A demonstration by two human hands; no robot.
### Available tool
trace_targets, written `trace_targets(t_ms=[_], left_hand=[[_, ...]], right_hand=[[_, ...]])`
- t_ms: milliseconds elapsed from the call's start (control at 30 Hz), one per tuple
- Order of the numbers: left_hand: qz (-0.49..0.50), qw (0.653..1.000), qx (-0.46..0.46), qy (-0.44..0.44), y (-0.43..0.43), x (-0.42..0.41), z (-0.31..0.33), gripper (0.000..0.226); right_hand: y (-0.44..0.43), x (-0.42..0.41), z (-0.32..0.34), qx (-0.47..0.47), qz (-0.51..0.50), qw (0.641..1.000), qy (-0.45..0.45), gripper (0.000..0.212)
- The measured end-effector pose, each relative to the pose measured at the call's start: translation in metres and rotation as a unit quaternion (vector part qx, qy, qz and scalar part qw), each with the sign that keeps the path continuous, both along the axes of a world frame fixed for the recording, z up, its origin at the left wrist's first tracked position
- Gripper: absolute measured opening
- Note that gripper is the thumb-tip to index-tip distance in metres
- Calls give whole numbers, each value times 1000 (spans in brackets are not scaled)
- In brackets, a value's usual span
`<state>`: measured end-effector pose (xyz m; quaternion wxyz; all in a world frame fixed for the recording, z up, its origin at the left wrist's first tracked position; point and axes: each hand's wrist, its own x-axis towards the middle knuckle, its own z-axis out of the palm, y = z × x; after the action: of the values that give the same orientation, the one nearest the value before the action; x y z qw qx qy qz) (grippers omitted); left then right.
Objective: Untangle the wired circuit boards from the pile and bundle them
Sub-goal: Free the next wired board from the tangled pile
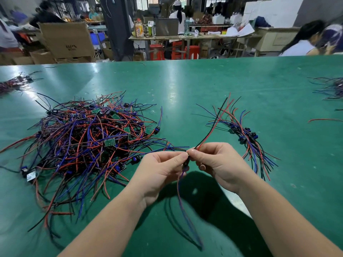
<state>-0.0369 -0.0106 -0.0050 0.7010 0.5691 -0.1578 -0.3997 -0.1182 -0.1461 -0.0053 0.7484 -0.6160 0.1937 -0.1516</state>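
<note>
- Your left hand (163, 169) and right hand (220, 164) meet fingertip to fingertip just above the table (204, 80). Both have their fingers curled, pinching one small board (188, 160) between them (your fingertips hide most of it).
- Its red and black wires (215, 124) stick up and away past your right thumb. A blue and red pair (185, 210) hangs down between your wrists.
- By the look of it, you have this board out of the tangle and are straightening it before laying it down.
- The row (245, 134) to your right holds the boards already freed. They lie side by side with wires fanned out, and no tie is visible.
- The pile (89, 141) to your left is large and dense, so most of the work lies ahead.
- Next, lay the board at the near end of the row with its wires running the same way. A blue strand from the pile reaches your fingertips, and whether it belongs to this board is unclear, so check it before pulling.
</note>
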Motion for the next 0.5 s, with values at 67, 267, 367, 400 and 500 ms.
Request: trace_targets(t_ms=[67,267,367,400,500], left_hand=[[0,1000,0,1,1,1,1,16],[-47,997,46,-31,3,1,5,17],[-101,992,63,-41,3,-2,4,15],[-119,989,68,-47,3,-3,5,14],[-149,983,84,-66,3,-3,6,18]], right_hand=[[0,-1,0,-4,2,1000,10,12],[-8,0,6,34,-71,997,7,7],[-27,-3,13,75,-160,984,-13,8],[-33,-5,14,87,-182,979,-20,9],[-43,-7,14,108,-221,969,-36,10]])
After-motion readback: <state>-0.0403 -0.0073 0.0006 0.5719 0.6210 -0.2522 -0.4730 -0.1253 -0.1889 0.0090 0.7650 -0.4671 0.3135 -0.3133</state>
